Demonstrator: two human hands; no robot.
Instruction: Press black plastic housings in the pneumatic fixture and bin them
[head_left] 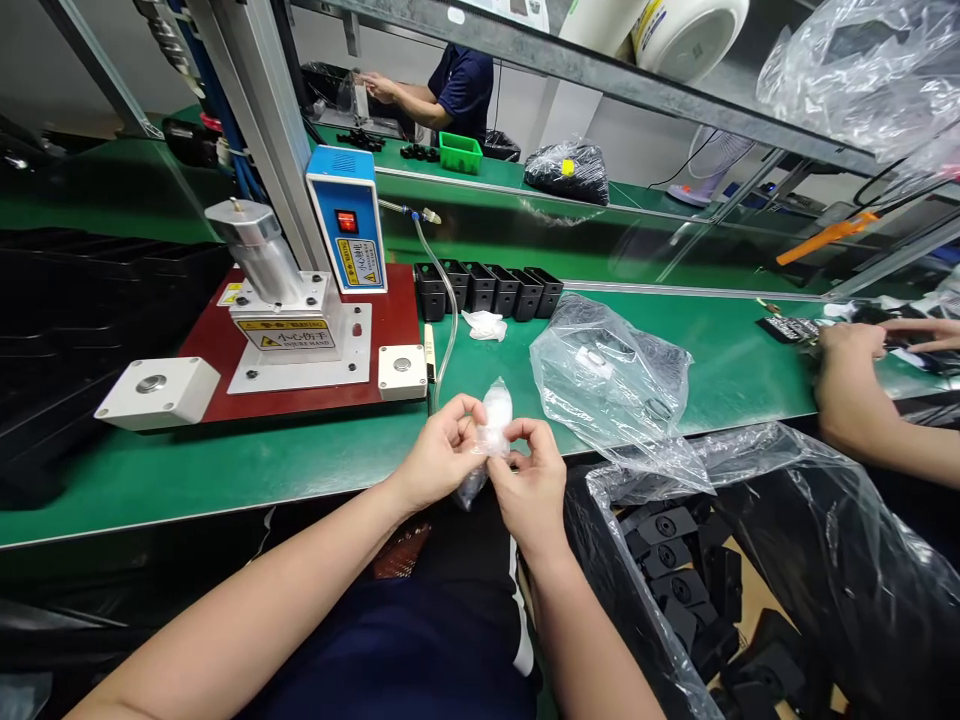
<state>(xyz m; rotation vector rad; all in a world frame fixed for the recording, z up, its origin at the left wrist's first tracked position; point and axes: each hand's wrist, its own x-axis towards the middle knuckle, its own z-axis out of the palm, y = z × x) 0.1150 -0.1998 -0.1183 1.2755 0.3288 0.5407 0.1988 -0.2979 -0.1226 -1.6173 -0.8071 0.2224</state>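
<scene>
A person pinched a small clear plastic bag (496,408) with white contents at the centre of the frame, by the front edge of a green bench (300,470). The left hand (442,445) had it between thumb and forefinger, its grip all but closed; the right hand (531,480) met it from the other side, thumb and bent forefinger drawn in on the plastic. The contents, partly covered by fingers, could not be made out clearly. Just beyond lay a crumpled white scrap (485,325), near a row of black open-topped holders (481,290). A larger clear plastic bag (622,375) lay flattened right of centre. At left, a press (289,325) bearing a warning label stood on a dark red base (217,395) with two white button boxes (403,383) and a blue control box (335,205). At lower right, a plastic-lined box (817,530) held black parts (679,590). At the right edge, a co-worker's hand (853,347) reached over the bench; another person (465,90) appeared in the upper background.
</scene>
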